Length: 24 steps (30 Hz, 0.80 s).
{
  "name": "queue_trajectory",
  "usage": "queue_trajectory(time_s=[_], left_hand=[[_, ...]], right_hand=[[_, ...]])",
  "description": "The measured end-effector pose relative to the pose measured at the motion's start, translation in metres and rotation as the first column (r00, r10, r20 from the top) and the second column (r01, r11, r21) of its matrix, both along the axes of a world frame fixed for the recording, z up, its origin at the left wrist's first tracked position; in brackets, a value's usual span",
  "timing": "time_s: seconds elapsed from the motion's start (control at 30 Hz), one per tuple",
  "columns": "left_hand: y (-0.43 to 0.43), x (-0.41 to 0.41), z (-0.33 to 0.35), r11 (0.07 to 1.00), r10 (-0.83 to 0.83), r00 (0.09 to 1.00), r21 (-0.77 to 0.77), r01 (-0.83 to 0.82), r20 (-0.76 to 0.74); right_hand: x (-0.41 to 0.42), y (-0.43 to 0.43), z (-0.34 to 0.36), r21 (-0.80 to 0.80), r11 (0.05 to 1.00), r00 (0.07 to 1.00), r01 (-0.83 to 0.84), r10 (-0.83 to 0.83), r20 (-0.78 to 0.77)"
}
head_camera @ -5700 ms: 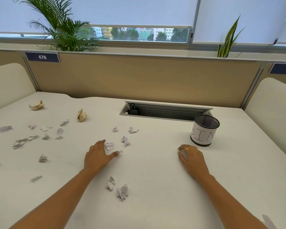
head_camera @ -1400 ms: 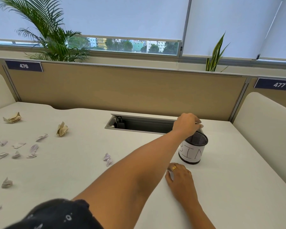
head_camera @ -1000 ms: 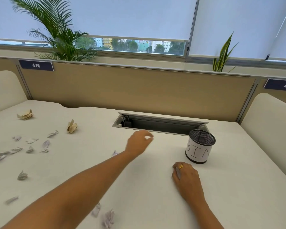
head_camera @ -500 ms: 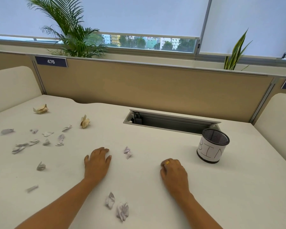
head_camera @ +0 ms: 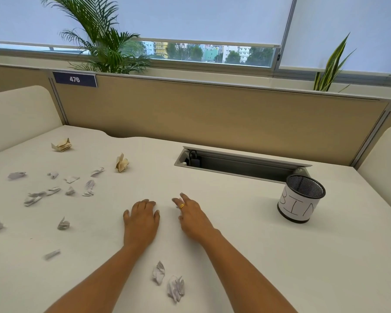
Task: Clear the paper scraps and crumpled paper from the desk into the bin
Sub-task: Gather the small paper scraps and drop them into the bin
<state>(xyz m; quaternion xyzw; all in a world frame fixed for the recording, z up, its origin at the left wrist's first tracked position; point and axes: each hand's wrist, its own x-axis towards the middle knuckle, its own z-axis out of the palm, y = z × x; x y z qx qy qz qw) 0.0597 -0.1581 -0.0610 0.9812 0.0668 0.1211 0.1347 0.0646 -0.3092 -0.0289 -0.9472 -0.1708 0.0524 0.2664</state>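
While much torn paper lies scattered over the wide white counter (head_camera: 246,256), the clearing looks only partly done. To the left sits a loose cluster of small white paper scraps (head_camera: 54,188), with two crumpled beige paper balls (head_camera: 121,163) farther back, and two crumpled white paper wads (head_camera: 167,281) lie near the front edge between the forearms. All of these remain outside the black mesh cup with a white label reading BIN (head_camera: 300,204), which stands upright well to the right, just in front of the recessed cable tray (head_camera: 235,164). What it already holds cannot be seen from this angle.

Palm down, the left hand (head_camera: 141,222) rests flat on the counter with its fingers (head_camera: 145,204) held close together, and nothing shows under or in it. Just beside it, the right hand (head_camera: 193,219), wearing a gold ring, has its fingers (head_camera: 177,201) loosely spread and reaching leftward; whether they pinch a scrap I cannot tell.
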Motion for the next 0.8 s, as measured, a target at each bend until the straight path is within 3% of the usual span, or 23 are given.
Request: queue_trajectory(time_s=[0.13, 0.3, 0.47, 0.8], left_hand=[[0.0, -0.001, -0.001, 1.0, -0.005, 1.0, 0.021, 0.005, 0.006], [0.0, -0.001, -0.001, 1.0, -0.017, 1.0, -0.004, 0.017, 0.003], [-0.001, -0.005, -0.001, 1.0, -0.021, 1.0, -0.014, 0.021, -0.003], [0.0, -0.034, 0.001, 0.995, -0.072, 0.997, -0.065, 0.074, 0.035]], right_hand=[[-0.001, 0.003, -0.008, -0.116, 0.993, 1.0, -0.028, 0.028, -0.006], [-0.007, -0.002, -0.01, -0.075, 0.997, 0.998, 0.025, -0.021, 0.054], [-0.015, -0.011, -0.009, -0.16, 0.986, 0.986, 0.058, -0.031, 0.165], [-0.039, -0.04, 0.004, -0.091, 0.981, 0.978, 0.174, -0.161, 0.136]])
